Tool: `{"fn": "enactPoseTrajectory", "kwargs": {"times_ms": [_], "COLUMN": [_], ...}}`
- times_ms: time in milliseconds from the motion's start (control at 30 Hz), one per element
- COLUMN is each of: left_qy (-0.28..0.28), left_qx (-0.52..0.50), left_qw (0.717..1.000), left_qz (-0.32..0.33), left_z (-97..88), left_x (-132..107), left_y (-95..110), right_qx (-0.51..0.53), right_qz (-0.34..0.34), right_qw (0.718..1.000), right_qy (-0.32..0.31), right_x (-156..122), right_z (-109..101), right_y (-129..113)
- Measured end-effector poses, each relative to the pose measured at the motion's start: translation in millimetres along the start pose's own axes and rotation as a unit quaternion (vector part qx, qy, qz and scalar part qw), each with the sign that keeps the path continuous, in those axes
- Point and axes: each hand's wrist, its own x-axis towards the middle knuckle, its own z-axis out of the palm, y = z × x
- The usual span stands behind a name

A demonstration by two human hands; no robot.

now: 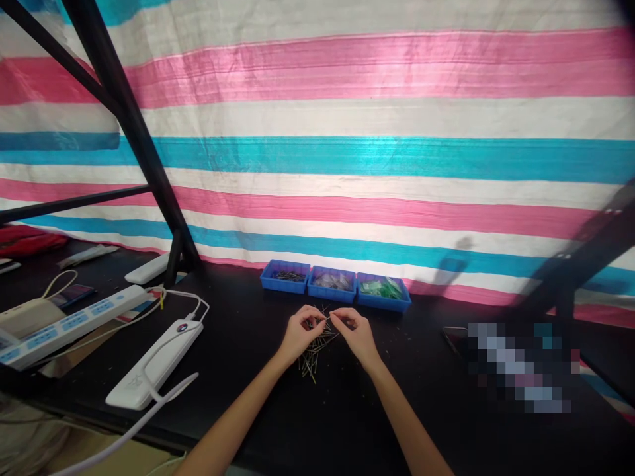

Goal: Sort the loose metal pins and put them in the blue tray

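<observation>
My left hand [304,328] and my right hand [356,331] meet above the black table, thumb and fingertips of each pinched together. A thin, pale piece seems to run between the two pinches, too small to name. Beneath and between the hands lies a loose pile of thin metal sticks [310,362], like pins or nails, partly covered by the left hand. Just beyond stand three blue trays in a row: the left tray [284,286] holds dark thin pieces, the middle tray [331,293] clear plastic bits, and the right tray [383,303] green packets.
A white power strip [153,363] with its cable lies left, and a longer strip [74,325] sits farther left near a phone [74,295]. A black metal frame [133,139] rises at left. Striped sheeting [347,158] hangs behind. A blurred patch covers something at right.
</observation>
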Motion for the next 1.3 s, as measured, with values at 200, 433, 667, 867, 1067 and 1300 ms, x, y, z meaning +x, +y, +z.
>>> {"fn": "enactPoseTrajectory", "kwargs": {"times_ms": [200,433,667,867,1067,1300], "left_qy": [0.055,0.035,0.038,0.047,-0.044,-0.048], "left_qx": [-0.038,-0.04,-0.042,-0.054,0.005,0.161], "left_qw": [0.997,0.998,0.998,0.997,0.999,0.986], "left_qz": [-0.039,-0.026,-0.02,-0.028,-0.018,-0.005], "left_z": [-2.9,-1.5,-2.1,-4.5,-11.9,-38.2], "left_x": [3.6,1.9,3.1,4.5,6.2,18.5], "left_y": [-0.4,-3.3,-3.5,-8.1,-6.6,-13.0], "right_qx": [0.007,0.006,-0.006,-0.004,0.019,0.0], "right_qz": [-0.01,-0.049,-0.04,-0.023,0.001,-0.003], "right_qw": [1.0,0.996,0.997,0.999,1.0,1.0], "right_qy": [-0.018,-0.069,-0.061,-0.031,0.011,0.007], "right_x": [-2.5,-12.0,-9.6,-6.6,-2.9,-1.3], "right_z": [5.0,14.6,11.7,8.6,8.6,4.3], "right_y": [2.0,-3.3,-2.3,-1.4,4.7,7.3]}}
